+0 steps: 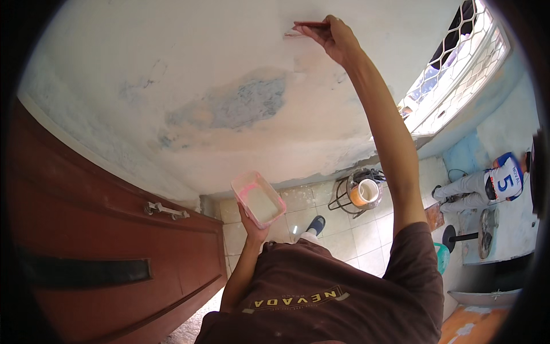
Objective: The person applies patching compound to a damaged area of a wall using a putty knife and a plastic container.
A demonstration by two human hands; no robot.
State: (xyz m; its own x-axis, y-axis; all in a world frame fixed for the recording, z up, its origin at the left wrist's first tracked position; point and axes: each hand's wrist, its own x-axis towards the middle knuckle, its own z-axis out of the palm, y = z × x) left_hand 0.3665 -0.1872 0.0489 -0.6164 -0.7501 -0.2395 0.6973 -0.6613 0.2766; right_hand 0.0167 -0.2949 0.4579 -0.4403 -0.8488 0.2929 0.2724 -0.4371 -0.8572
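My left hand (255, 230) grips a pink plastic tub (282, 213) from its near left side. Inside lies a smooth whitish paste, with pink showing along the walls. High up at the wall, my right hand (339, 41) is closed on a thin, flat, reddish-brown spreader (311, 24). Its edge is at or very near the wall surface; the exact contact is too small to tell. The wall (229, 51) is coated in patchy white, with a bare bluish-grey patch (252, 102) below and left of my right hand.
A brown door (114, 218) with a metal handle (166, 211) stands on the left. A round-topped metal stool (342, 198) bears a white bucket (366, 192). A grilled window (444, 74) is at upper right. Another person (487, 186) stands far right, beside a pedestal fan (458, 237).
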